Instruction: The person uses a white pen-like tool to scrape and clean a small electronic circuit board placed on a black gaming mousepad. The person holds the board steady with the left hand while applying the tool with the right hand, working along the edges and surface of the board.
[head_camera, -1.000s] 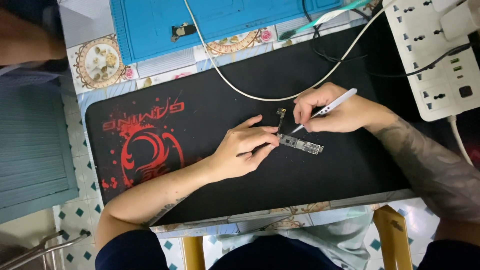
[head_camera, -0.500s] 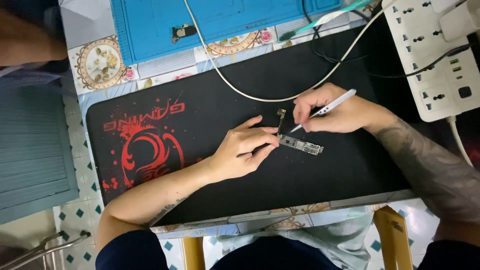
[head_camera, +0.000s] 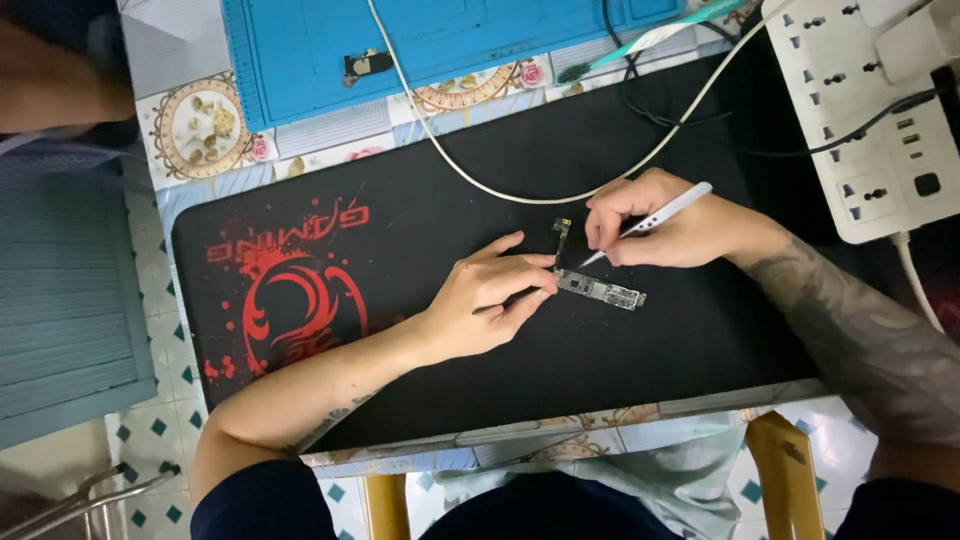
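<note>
The left hand pins the near end of a narrow grey circuit board to the black desk mat. The right hand pinches white tweezers, tips touching the board's far edge.

Two hands on the mat: the left hand pinning things down, the right hand gripping a tool. One circuit board, long and narrow, lying between them. One white-handled tool, tip down at the board. One black desk mat with a red print, and one blue work mat beyond it with one small dark part lying on it. One white cable looping across. At least two thin black cables near the top. One white power strip at the right, with one white plug block sitting in it. One green-handled brush up top.
</note>
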